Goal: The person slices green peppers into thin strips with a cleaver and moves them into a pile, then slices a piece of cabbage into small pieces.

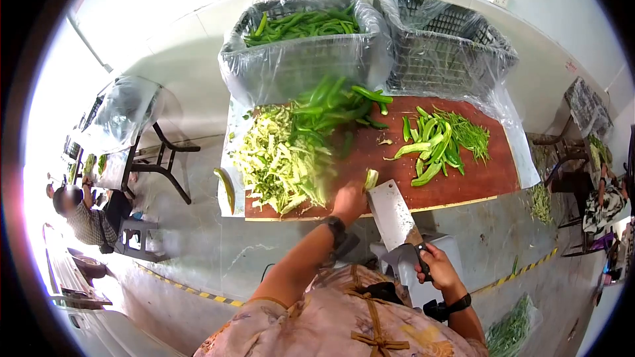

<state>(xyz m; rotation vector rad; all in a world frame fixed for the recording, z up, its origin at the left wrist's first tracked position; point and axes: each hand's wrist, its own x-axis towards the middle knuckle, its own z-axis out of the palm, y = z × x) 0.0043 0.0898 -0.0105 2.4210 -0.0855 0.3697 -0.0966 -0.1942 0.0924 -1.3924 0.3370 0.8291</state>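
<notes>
We've got the cleaver (391, 217) in our right hand (436, 266), fingers clenched round its dark handle, which shows light rivets. Blade is broad and pale, speckled with small bits, browner toward the handle. It angles up and left, its far end at the front edge of the reddish-brown table (496, 175).

Our left hand (348, 202) is at that same edge, left of the blade. A pale green pepper piece (372, 179) sits just beside its fingers, near the blade's far corner; we can't tell if the fingers grasp it or are released.

Peppers by group, all on the table:
- sliced peppers (433, 144), right of centre: long curved pieces, glossy green outsides, some paler yellow-green
- thin strips (471, 133) just right of those, fine and darker green, heaped loosely
- green peppers (324, 109) at the back, left of centre: bright green, smeared by blur, so we can't count them
- pale shreds (274, 152) at left: big ragged heap, whitish to yellow-green with green flecks

Behind the table we see a plastic-lined crate (301, 66) holding more long green peppers, with a second lined crate (450, 66) to its right
</notes>
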